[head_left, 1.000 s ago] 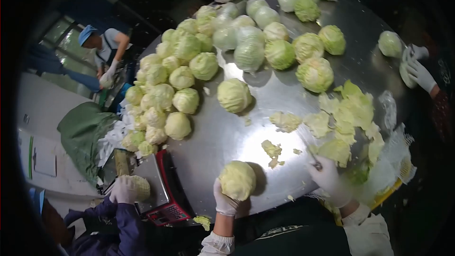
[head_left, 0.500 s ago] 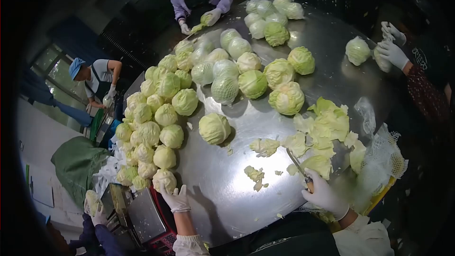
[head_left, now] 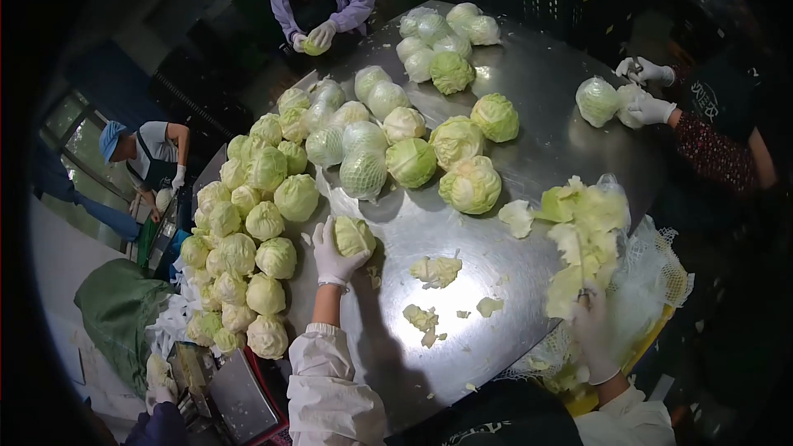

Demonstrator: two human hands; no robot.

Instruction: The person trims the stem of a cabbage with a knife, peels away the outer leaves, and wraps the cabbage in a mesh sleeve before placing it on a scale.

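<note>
My gloved left hand [head_left: 339,258] has its fingers spread round the left side of a single green cabbage [head_left: 353,236] on the metal table [head_left: 388,289]. At the right, my gloved right hand [head_left: 589,318] is closed on the handle of a knife [head_left: 583,285], beside a heap of loose cabbage leaves [head_left: 582,231]. The blade is hard to make out against the leaves. Leaf scraps [head_left: 435,271] lie between my hands. Piled cabbages [head_left: 266,293] stand left of my left hand.
Wrapped cabbages [head_left: 363,172] sit mid-table, more at the back. Netting and plastic [head_left: 661,268] hang over a yellow container [head_left: 648,339] at the right edge. A scale [head_left: 242,396] stands lower left. Co-workers stand behind, left and right; one holds a cabbage [head_left: 629,105].
My left hand has moved from the pile's front to the single cabbage. My right hand, with the knife, has shifted right, and the leaves are pushed together rightward. The view has shifted.
</note>
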